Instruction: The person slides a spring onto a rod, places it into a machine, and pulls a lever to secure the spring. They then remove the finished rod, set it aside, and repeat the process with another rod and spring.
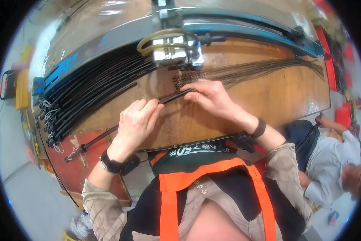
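A slim black rod (174, 97) runs slantwise in front of me, its lower left end reaching past my left wrist. My left hand (136, 119) is closed around its middle, fingers curled over it. At the upper right end, my right hand (211, 96) pinches the rod between thumb and fingers. Just beyond that hand lies a bundle of thin dark metal rods (248, 71), spread across the wooden table (184, 122). A metal clamp-like machine head (172, 51) with a yellowish hose stands a little farther back, apart from both hands.
Many similar black rods (96, 86) lie piled at the left, with pale strings at their ends. A blue rail (248, 30) crosses the table's far side. A reddish board (84, 160) lies at the near left. Another person (329, 156) sits close by on the right.
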A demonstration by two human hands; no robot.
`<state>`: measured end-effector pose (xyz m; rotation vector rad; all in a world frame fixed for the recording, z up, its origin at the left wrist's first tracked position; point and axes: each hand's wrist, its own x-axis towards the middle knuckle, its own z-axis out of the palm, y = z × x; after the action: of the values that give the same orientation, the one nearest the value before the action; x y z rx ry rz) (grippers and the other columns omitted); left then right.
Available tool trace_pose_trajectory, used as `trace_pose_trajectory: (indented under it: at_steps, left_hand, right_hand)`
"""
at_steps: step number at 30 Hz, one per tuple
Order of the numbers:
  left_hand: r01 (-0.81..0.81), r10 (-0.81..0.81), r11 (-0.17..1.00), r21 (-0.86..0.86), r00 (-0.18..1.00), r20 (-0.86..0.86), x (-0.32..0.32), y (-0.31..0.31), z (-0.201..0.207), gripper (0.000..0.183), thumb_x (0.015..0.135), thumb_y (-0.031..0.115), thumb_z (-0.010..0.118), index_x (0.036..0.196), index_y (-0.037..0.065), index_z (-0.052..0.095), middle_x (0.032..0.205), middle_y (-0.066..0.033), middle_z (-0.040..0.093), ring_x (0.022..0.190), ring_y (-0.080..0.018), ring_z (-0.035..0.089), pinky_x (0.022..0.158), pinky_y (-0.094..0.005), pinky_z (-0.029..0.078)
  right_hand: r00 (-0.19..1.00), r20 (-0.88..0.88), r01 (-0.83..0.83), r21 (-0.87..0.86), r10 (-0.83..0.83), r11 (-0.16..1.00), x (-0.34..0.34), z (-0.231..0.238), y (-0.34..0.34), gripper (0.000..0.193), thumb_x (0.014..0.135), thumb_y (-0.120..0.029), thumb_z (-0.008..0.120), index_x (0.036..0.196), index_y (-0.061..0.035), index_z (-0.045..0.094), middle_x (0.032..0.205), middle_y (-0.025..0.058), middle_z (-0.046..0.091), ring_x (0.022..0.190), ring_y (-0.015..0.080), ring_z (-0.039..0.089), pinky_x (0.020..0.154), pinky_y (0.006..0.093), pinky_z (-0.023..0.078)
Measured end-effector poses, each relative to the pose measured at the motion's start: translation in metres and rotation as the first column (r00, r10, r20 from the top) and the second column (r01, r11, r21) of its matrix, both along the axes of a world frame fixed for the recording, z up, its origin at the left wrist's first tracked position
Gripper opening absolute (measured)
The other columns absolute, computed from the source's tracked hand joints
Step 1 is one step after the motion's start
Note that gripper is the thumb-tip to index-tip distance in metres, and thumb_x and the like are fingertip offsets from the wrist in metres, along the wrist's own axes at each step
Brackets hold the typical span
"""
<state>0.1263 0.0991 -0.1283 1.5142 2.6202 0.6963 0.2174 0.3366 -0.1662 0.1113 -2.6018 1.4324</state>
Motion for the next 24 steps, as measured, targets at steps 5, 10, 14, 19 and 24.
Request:
trace_pose_trajectory:
  at_steps: [5, 10, 14, 19, 24]
  left_hand:
    - [0.086, -0.087, 0.996, -0.008, 0.995, -0.041, 0.0, 0.012, 0.012, 0.011, 0.087, 0.015, 0.067, 0.087, 0.006, 0.06, 0.072, -0.0101, 0.054, 0.068, -0.0285, 0.057, 0.058, -0.0391, 0.049]
    - [0.173, -0.176, 0.98, -0.096, 0.984, -0.019, -0.009, 0.02, 0.025, 0.009, 0.087, 0.01, 0.065, 0.091, 0.004, 0.061, 0.075, -0.0136, 0.054, 0.07, -0.0328, 0.057, 0.058, -0.0418, 0.047]
    - [0.179, -0.183, 0.981, -0.079, 0.983, -0.036, -0.015, 0.031, 0.039, 0.01, 0.086, 0.011, 0.066, 0.09, 0.003, 0.06, 0.074, -0.0145, 0.055, 0.067, -0.0338, 0.056, 0.057, -0.0431, 0.046]
    - [0.224, -0.225, 0.974, -0.043, 0.974, -0.03, -0.008, 0.03, 0.033, 0.013, 0.087, 0.014, 0.066, 0.087, 0.003, 0.058, 0.074, -0.0137, 0.057, 0.065, -0.0332, 0.057, 0.055, -0.0423, 0.047]
    - [0.225, -0.227, 0.971, -0.082, 0.974, -0.024, -0.004, 0.035, 0.046, 0.011, 0.086, 0.013, 0.065, 0.086, 0.004, 0.058, 0.073, -0.0119, 0.058, 0.063, -0.0315, 0.058, 0.053, -0.0415, 0.048]
  right_hand:
    - [0.994, -0.099, 0.043, 0.046, -0.038, 0.998, 0.009, -0.005, 0.009, 0.029, 0.085, -0.028, 0.07, 0.106, -0.0093, 0.071, 0.085, 0.0138, 0.069, 0.079, 0.0326, 0.067, 0.069, 0.0399, 0.054]
    - [0.936, -0.344, 0.12, 0.122, -0.071, 0.985, 0.009, 0.002, 0.014, 0.024, 0.082, -0.031, 0.071, 0.096, -0.0119, 0.071, 0.078, 0.0087, 0.065, 0.075, 0.0305, 0.063, 0.064, 0.0414, 0.052]
    - [0.887, -0.417, 0.209, -0.019, -0.197, 0.978, 0.012, 0.01, 0.027, 0.025, 0.082, -0.033, 0.072, 0.093, -0.0111, 0.071, 0.077, 0.0079, 0.064, 0.074, 0.0292, 0.06, 0.061, 0.0407, 0.05]
    - [0.851, -0.502, 0.163, -0.023, -0.152, 0.986, 0.015, -0.003, 0.009, 0.028, 0.08, -0.032, 0.074, 0.098, -0.0113, 0.072, 0.068, 0.0051, 0.056, 0.065, 0.0242, 0.054, 0.057, 0.035, 0.046]
    - [0.801, -0.593, 0.238, 0.45, 0.088, 0.861, 0.021, 0.026, 0.034, 0.036, 0.081, -0.028, 0.073, 0.112, -0.0095, 0.068, 0.076, 0.0039, 0.059, 0.065, 0.0233, 0.055, 0.052, 0.0337, 0.047]
